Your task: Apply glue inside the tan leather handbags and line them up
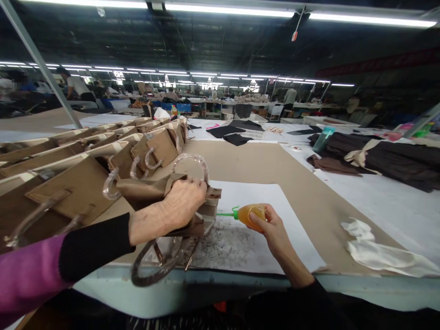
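My left hand point(182, 201) is closed on a brown handbag point(140, 190) that lies on its side at the table's front edge. One plastic-wrapped handle of the bag arches up behind my knuckles, and another hangs over the edge below. My right hand point(275, 229) is wrapped round a squeeze bottle point(250, 214) of amber liquid with a green cap and a thin green nozzle. The nozzle points left, its tip close to the bag's edge; whether it touches I cannot tell. Beneath them lies a white sheet point(264, 247) with dark smudges.
Rows of brown bags point(68, 183) with wrapped handles stand at the left. A white cloth point(381, 252) lies at the right. Farther back are black fabric pieces point(237, 130), a teal bottle point(323, 139) and a dark fabric pile point(395, 160). Several people are in the background.
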`<state>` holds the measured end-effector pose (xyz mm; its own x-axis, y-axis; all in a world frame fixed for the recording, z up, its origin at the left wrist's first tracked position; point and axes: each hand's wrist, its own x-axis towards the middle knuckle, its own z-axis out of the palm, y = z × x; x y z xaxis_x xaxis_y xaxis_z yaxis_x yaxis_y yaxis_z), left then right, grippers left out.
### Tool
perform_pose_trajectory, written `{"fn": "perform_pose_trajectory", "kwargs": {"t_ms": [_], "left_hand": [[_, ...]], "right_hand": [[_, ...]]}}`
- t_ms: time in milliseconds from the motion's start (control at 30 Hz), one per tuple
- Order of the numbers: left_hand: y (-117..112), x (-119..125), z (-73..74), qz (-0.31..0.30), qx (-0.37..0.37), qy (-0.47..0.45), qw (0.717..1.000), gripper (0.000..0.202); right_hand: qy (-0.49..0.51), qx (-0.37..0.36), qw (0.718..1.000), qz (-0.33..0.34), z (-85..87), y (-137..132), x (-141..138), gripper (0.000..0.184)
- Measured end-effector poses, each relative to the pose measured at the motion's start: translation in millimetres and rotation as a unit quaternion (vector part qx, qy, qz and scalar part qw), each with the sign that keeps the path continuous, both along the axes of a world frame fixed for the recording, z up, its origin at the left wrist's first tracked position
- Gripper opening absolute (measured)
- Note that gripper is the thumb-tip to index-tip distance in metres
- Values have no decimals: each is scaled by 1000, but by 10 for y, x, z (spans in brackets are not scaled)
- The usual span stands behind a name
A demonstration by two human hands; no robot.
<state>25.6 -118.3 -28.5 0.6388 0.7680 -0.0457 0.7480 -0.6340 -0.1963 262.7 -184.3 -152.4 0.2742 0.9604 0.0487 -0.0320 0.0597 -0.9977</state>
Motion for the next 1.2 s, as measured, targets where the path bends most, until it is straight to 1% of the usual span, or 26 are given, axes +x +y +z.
{"fn": "perform_pose_trajectory", "kwargs": {"t_ms": [100, 167, 267, 400, 567, 733, 833, 1000, 1200], "left_hand": [[-57, -30, -52, 18, 54, 2, 998, 21], [-94, -45, -84, 19, 73, -1, 997, 20], [-144, -72, -164, 9, 111, -20, 994, 17], [-178, -108, -282, -3, 150, -41, 988, 17], [-204, -147, -340, -12, 163, -48, 985, 17], [-269, -204, -381, -16, 171, -60, 983, 17], [-328, -238, -420, -19, 188, -62, 980, 24], [-431, -297, -501, -30, 209, -63, 975, 33], [-565, -371, -585, -38, 225, -78, 970, 35]], "right_hand": [[-30, 10, 999, -18, -133, 61, -20, 41], [-54, 21, 998, -35, -193, 126, -24, 41], [-87, 34, 994, -49, -246, 236, -19, 43], [-109, 44, 992, -45, -279, 333, -10, 42], [-122, 47, 991, -35, -286, 333, -13, 41], [-116, 41, 992, 10, -283, 276, -4, 38], [-105, 34, 993, 30, -299, 254, 15, 36], [-83, 17, 996, 36, -363, 254, 51, 36], [-55, -12, 998, 40, -444, 220, 86, 39]]}}
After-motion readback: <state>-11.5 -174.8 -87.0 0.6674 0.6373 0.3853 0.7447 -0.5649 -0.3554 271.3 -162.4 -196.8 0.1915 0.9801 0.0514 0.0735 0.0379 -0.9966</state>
